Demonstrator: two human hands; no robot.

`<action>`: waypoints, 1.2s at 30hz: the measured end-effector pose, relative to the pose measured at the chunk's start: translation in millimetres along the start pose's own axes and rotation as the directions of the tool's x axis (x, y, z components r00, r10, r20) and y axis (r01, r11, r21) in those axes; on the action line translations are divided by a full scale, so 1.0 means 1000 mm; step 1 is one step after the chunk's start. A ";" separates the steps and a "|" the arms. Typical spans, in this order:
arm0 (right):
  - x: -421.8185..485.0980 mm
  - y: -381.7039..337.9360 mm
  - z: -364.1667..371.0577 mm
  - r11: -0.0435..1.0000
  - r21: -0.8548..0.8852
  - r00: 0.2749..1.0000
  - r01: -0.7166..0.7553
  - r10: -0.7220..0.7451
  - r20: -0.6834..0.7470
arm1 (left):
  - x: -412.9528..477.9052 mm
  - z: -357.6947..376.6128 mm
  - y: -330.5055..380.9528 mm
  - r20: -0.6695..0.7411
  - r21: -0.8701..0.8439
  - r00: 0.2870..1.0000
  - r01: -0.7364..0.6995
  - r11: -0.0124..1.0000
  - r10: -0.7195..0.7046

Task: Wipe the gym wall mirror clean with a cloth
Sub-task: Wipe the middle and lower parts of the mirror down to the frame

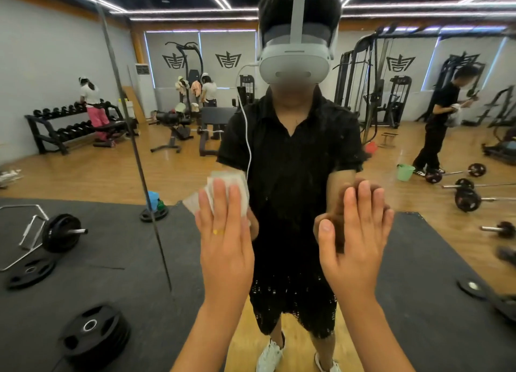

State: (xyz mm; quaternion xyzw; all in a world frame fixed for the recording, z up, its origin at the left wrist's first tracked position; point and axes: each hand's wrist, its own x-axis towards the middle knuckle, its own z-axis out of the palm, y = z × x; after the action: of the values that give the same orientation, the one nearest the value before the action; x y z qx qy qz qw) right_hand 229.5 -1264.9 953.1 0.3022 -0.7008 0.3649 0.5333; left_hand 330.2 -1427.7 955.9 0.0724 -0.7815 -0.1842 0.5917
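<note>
The wall mirror fills the whole view and reflects me and the gym behind me. My left hand lies flat with straight fingers on a pale folded cloth, pressing it against the glass at about chest height. My right hand is spread flat on the bare mirror a little to the right, fingers straight, meeting its own reflection. Small droplets or specks show on the glass over the reflected dark shirt and shorts.
A vertical mirror seam runs down the left side. Reflected behind me are weight plates, a barbell, a dumbbell rack, gym machines, a green bucket and other people.
</note>
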 end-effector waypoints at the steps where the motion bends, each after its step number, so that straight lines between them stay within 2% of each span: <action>1: 0.001 0.000 0.001 1.000 -0.005 1.000 0.003 -0.003 -0.003 | -0.009 0.004 -0.003 -0.007 -0.001 1.000 -0.008 1.000 0.008; 10: 0.000 0.002 0.002 0.999 -0.044 1.000 0.018 -0.019 -0.015 | 0.077 0.015 0.045 -0.117 -0.053 0.985 -0.134 0.990 0.127; 17: 0.000 0.004 0.003 0.998 -0.059 1.000 0.019 -0.020 -0.018 | 0.012 0.030 0.032 0.014 0.053 0.972 -0.235 0.971 0.235; 24: 0.000 0.002 0.004 0.998 -0.069 1.000 0.012 -0.014 -0.027 | 0.080 0.019 0.063 -0.037 -0.030 0.969 -0.246 0.969 0.245; 27: 0.000 0.001 0.003 0.998 -0.067 1.000 0.016 -0.017 -0.013 | 0.063 0.023 0.060 -0.034 -0.043 0.971 -0.239 0.970 0.238; 31: 0.003 -0.001 0.002 0.998 -0.054 1.000 0.015 -0.015 0.007 | 0.015 0.033 0.044 0.021 0.040 0.964 -0.265 0.964 0.264; 36: 0.005 -0.004 -0.009 0.999 -0.043 0.999 -0.008 0.009 0.034 | 0.052 0.038 0.071 -0.015 -0.010 0.966 -0.258 0.966 0.258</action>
State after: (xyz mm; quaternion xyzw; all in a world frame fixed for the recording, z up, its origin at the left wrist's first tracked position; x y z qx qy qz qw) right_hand 236.4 -1260.1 960.6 0.2940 -0.7188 0.3468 0.5259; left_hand 286.2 -1371.3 1020.4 -0.0322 -0.7791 -0.1098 0.6164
